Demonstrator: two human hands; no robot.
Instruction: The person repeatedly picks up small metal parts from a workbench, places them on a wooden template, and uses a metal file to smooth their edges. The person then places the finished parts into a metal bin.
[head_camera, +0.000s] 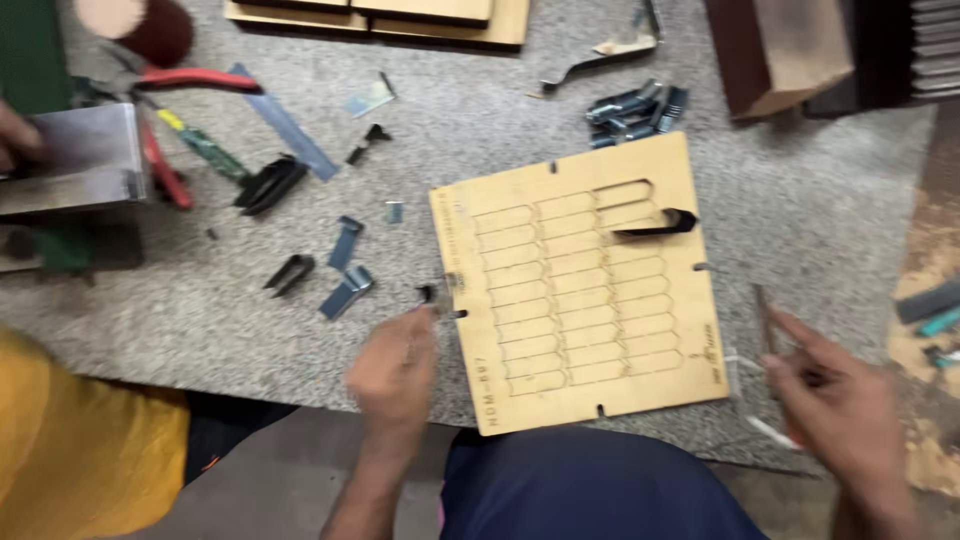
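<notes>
While my left hand (395, 365) pinched a small dark metal piece (428, 293) at the left edge of the single wooden die board (580, 285), the board lay directly right of those fingertips, long axis running away from me. One bent steel strip (660, 222) sat in its upper-right slot. My right hand (835, 400), farther off, gripped one thin tool (765, 325), fingers closed.

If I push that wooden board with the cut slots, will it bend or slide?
The wooden board looks thin but rigid, so it probably stays flat. On the speckled gritty surface it likely drags rather than glides. The many slots may make it snap-prone.
</notes>
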